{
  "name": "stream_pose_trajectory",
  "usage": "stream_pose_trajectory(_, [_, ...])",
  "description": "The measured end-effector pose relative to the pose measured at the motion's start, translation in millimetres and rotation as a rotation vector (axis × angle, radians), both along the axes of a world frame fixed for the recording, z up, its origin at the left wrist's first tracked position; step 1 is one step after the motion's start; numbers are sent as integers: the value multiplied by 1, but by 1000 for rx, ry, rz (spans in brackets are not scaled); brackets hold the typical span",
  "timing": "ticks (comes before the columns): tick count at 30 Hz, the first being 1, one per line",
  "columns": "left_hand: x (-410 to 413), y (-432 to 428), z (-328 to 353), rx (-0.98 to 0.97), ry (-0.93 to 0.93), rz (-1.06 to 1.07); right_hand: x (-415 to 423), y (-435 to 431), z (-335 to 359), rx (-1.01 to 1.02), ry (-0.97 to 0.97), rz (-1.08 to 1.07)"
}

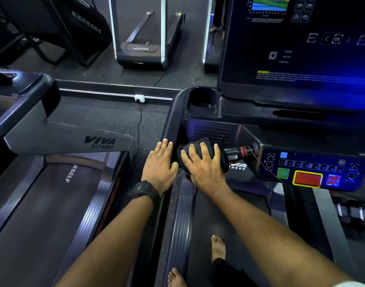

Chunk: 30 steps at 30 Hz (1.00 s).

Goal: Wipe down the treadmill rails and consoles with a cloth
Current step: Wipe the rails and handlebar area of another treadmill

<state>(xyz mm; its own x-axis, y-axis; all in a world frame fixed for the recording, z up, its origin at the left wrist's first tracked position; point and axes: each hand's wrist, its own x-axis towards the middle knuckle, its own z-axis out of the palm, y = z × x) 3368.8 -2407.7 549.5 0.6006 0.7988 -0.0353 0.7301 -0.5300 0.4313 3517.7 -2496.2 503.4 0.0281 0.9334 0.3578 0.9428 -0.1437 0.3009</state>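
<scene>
- Overall level: dim. The floor [107,121] reads near-black.
- Main visible source: the screen [301,48], which throws a blue glow over the right side.
- Buttons [308,179]: lit and saturated, with smeared labels.
- Screen text: soft, partly unreadable.
- Left hand [160,166] and right hand [204,166]: sharp and evenly lit.
- Cloth [202,141]: detail lost in shadow.
- Wide-angle distortion bends straight lines toward the edges; the left edge is blurred.
</scene>
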Motion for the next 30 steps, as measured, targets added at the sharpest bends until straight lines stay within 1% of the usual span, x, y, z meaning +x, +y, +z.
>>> stream_pose_trajectory(2, [0, -1, 1, -4, 14, -5, 0, 5, 10, -60, 10, -4])
stream_pose_trajectory(4, [-1, 0, 2, 8, 23, -4, 2, 17, 30, -199, 31, -4])
stream_pose_trajectory(6, [-1, 2, 3, 13, 16, -7, 4, 30, 46, -293, 121, -20])
stream_pose_trajectory(7, [-1, 1, 2, 10, 14, -8, 4, 30, 49, -309, 171, -41])
stream_pose_trajectory(10, [-2, -3, 2, 9, 10, -4, 3, 12, 41, -235, 181, -49])
stream_pose_trajectory(12, [-3, -2, 1, 11, 16, -5, 6, 10, 44, -228, 224, -46])
stream_pose_trajectory(13, [-2, -2, 1, 14, 19, -5, 12, 17, 50, -241, 274, -63])
stream_pose_trajectory(16, [-2, -2, 2, 11, 20, -6, 22, 36, 70, -383, 429, -172])
stream_pose_trajectory(18, [-2, -3, 2, 14, 16, -4, 20, 24, 66, -289, 427, -152])
stream_pose_trajectory(21, [-2, -2, 1, 9, 10, -2, 20, 1, 47, -151, 286, -104])
stream_pose_trajectory(23, [-1, -3, 2, 14, 17, -1, 24, 3, 52, -191, 276, -161])
stream_pose_trajectory(26, [-1, -3, 2, 19, 27, 0, 24, 6, 65, -255, 383, -372])
stream_pose_trajectory(28, [-2, -5, 3, 14, 42, -1, 23, 0, 66, -246, 431, -426])
stream_pose_trajectory(30, [-4, -6, 2, 6, 46, -3, 23, -3, 67, -240, 421, -438])
